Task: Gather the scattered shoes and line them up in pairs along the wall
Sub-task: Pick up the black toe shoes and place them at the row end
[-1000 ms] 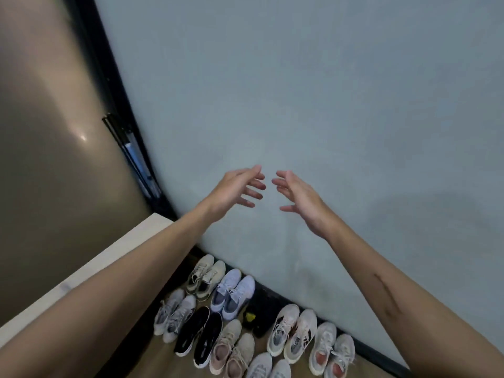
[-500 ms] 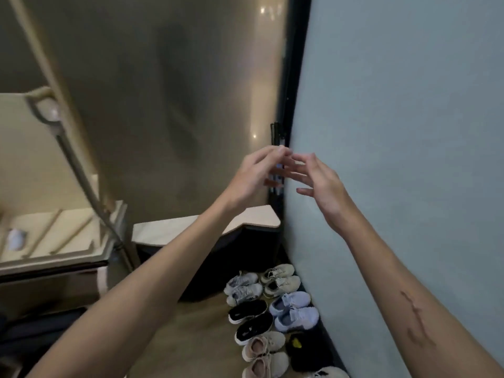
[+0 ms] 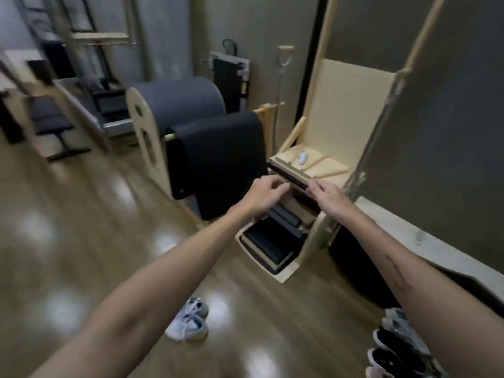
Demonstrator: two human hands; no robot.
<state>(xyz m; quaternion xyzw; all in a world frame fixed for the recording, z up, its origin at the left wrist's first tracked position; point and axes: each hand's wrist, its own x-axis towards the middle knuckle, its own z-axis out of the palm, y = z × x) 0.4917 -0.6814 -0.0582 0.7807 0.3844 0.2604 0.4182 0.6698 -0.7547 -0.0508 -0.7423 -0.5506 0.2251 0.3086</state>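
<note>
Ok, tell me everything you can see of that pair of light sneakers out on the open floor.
The pair of light sneakers sits alone on the glossy wooden floor, below the left forearm in the picture and well apart from the row of shoes at the lower right. Both shoes stand upright on their soles, side by side and touching or nearly so. The uppers look white to pale grey, with white laces, darker blue-grey patches and pale soles. Motion blur hides finer detail. Neither hand touches them.

One camera sits on the person's head, looking forward and down at the wooden floor point(image 3: 81, 255) from standing height, arms close below
</note>
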